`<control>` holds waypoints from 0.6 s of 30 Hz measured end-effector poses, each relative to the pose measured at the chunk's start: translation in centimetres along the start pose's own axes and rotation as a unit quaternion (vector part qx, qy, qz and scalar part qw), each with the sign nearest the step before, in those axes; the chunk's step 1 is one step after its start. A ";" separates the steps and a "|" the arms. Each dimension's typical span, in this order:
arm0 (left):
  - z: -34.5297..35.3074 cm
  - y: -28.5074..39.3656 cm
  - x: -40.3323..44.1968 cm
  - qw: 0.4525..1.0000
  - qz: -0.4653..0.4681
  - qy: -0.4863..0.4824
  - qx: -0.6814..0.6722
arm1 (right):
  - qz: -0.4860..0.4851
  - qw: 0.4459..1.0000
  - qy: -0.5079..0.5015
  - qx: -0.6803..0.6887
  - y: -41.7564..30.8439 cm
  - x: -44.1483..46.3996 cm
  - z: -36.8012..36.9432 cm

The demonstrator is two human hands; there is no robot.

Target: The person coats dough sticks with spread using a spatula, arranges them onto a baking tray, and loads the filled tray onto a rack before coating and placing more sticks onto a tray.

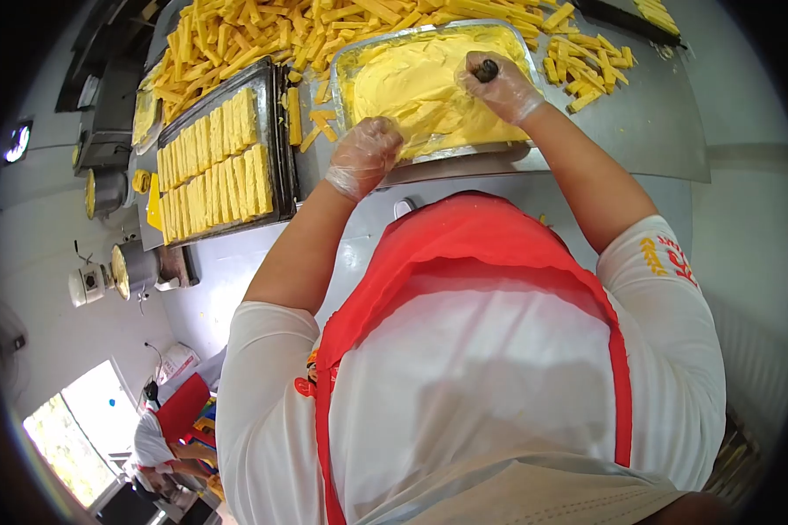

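Note:
A metal tray (345, 70) full of smooth yellow cream (420, 83) lies on the table in front of me. My right hand (501, 86), in a clear plastic glove, is closed around a dark handle (486, 71) over the right part of the cream. The rest of that tool is hidden. At the tray's near left corner is my left hand (368, 156), also gloved, with its fingers curled in. What it holds, if anything, is hidden.
Yellow sticks (228, 44) are heaped at the back left, with a smaller pile (587, 66) at the right. A dark tray (276, 175) with two rows of coated sticks (214, 192) stands left. Another person (153, 437) is at the lower left.

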State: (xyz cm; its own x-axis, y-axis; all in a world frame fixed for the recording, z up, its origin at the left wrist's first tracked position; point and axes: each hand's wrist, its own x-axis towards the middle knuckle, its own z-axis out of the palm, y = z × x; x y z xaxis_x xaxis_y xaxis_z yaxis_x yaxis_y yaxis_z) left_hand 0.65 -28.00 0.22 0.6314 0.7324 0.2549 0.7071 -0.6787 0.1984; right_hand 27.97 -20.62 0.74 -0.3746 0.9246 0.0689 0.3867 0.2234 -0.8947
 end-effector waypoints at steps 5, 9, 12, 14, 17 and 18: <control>-0.3 2.1 0.9 0.952 -0.285 0.002 -0.111 | -0.211 0.975 0.022 0.069 -5.7 -3.1 3.2; -2.9 2.1 -0.7 0.918 -0.361 0.056 -0.155 | -0.243 0.964 0.032 -0.106 -0.7 -3.0 1.3; -4.3 -2.2 -4.3 0.917 -0.345 0.193 -0.059 | -0.297 0.951 0.034 -0.083 -0.2 -4.7 1.7; -7.4 -4.2 -5.0 0.873 -0.413 0.257 0.029 | -0.281 0.948 0.010 -0.152 -0.8 -5.8 1.8; -8.6 -10.5 -5.9 0.858 -0.436 0.233 0.138 | -0.267 0.931 -0.006 -0.248 -1.6 -7.2 2.6; -8.5 -12.1 -6.1 0.858 -0.458 0.192 0.132 | -0.270 0.923 -0.004 -0.274 -1.5 -7.8 3.0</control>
State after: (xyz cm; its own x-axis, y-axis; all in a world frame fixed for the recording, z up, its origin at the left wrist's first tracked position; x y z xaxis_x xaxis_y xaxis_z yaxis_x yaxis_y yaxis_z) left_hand -14.47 -24.72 4.28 -0.3437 0.8457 0.4084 0.9299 0.2457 0.2737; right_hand 27.74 -29.12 0.25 -0.6428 0.6313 0.4340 0.5089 0.7753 -0.3741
